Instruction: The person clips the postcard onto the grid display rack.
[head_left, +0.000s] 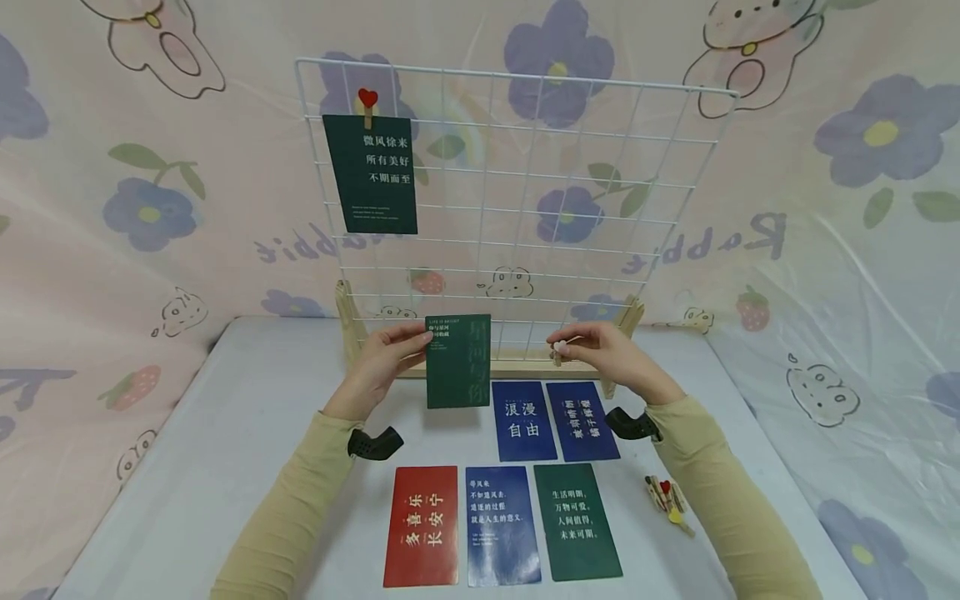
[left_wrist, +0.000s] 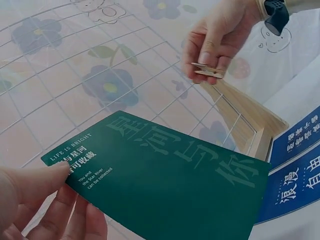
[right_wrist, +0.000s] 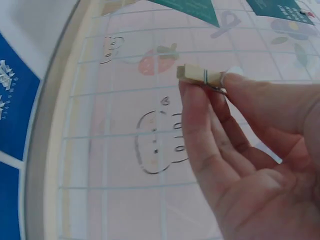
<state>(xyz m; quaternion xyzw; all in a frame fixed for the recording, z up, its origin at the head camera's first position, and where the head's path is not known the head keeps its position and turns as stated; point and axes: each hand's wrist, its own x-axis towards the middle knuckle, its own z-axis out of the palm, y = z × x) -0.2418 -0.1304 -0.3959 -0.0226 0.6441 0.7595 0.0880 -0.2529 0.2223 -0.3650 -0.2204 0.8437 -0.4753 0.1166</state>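
Observation:
My left hand (head_left: 384, 367) pinches a dark green card (head_left: 458, 362) by its left edge, thumb in front. The card is held up before the lower part of a white wire grid (head_left: 480, 175), its printed face toward me. In my right hand (head_left: 611, 357) is a small wooden clothespin (right_wrist: 197, 74) with a white ornament, pinched between thumb and fingers near the grid's lower right. Another green card (head_left: 375, 179) hangs at the grid's upper left, fixed by a clothespin with a red heart (head_left: 367, 100).
Two blue cards, one upright (head_left: 524, 421) and one sideways (head_left: 583, 422), lie before the wooden stand (head_left: 517, 369). Nearer are a red card (head_left: 422, 527), a blue card (head_left: 503, 527) and a green card (head_left: 577, 522). Several clothespins (head_left: 670, 504) lie piled by my right forearm.

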